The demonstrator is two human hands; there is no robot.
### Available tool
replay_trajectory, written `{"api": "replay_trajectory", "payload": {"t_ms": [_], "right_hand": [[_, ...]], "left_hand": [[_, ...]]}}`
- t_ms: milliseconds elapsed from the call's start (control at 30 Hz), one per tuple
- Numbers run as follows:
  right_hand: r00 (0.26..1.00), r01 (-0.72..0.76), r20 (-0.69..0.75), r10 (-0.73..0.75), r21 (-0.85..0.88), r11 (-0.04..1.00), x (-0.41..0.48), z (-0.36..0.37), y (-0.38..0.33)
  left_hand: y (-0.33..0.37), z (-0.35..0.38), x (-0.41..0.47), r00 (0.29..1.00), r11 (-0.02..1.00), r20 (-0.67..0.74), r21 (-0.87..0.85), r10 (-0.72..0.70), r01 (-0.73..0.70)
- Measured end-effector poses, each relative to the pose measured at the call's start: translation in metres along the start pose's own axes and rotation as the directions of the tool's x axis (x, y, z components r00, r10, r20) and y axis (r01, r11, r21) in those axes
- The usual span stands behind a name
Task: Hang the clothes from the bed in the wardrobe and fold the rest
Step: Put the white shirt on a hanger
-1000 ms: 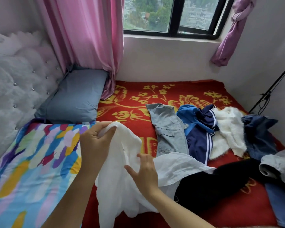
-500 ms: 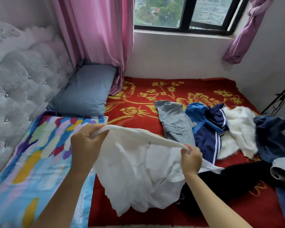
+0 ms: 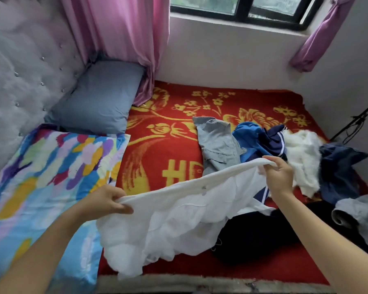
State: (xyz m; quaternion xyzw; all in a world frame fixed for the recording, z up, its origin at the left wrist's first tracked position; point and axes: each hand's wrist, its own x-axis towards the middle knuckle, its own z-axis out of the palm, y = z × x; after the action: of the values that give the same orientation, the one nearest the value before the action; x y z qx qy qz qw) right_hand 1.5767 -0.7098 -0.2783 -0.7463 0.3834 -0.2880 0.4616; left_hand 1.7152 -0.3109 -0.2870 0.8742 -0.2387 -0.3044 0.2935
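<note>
Head view shows the two hands drawn well apart, where a second ago they were bunched close together on the cloth. The left hand (image 3: 106,203) pinches one end of the white garment (image 3: 179,217) between thumb and curled fingers. The right hand (image 3: 279,177) grips the other end, fingers closed over the hem. That top edge now runs taut between them, and the gauzy body hangs down onto the red blanket (image 3: 157,166) at the near side of the bed.

Opened out like this, the piece can be read and sorted. It is possibly a skirt with a waistband, though the blur leaves that unsure. I judge the next call is whether it gets hung or folded.

No wardrobe, hanger or basket is in sight, so the bed alone holds the load:
- grey denim piece (image 3: 218,143)
- blue and navy striped top (image 3: 257,139)
- fluffy white piece (image 3: 304,153)
- dark navy garment (image 3: 338,166)
- black garment (image 3: 263,234), partly under the white one
- grey garment (image 3: 359,211) at the right edge

All of these lie unfolded.
</note>
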Motion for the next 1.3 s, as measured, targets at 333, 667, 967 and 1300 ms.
{"api": "replay_trajectory", "payload": {"t_ms": [333,667,967,1300], "right_hand": [[0.938,0.16,0.251,-0.239,0.299,0.941,0.123,0.057,-0.248],[0.856,0.382,0.127,-0.5,0.497,0.779,0.13,0.094,-0.36],[0.842,0.043,0.474,-0.258,0.416,0.908,0.134,0.168,-0.243],[0.784,0.237,0.616,0.076,-0.41,0.881,0.094,0.225,0.002]], "left_hand": [[0.101,-0.197,0.01,0.525,0.969,-0.837,0.233,0.155,0.085],[0.127,-0.26,-0.051,0.144,0.844,-0.932,0.362,0.332,0.397],[0.055,-0.187,-0.026,0.328,0.835,-0.939,0.259,0.102,0.485],[-0.063,-0.02,0.028,0.775,0.803,-0.486,0.216,-0.405,0.555]]}}
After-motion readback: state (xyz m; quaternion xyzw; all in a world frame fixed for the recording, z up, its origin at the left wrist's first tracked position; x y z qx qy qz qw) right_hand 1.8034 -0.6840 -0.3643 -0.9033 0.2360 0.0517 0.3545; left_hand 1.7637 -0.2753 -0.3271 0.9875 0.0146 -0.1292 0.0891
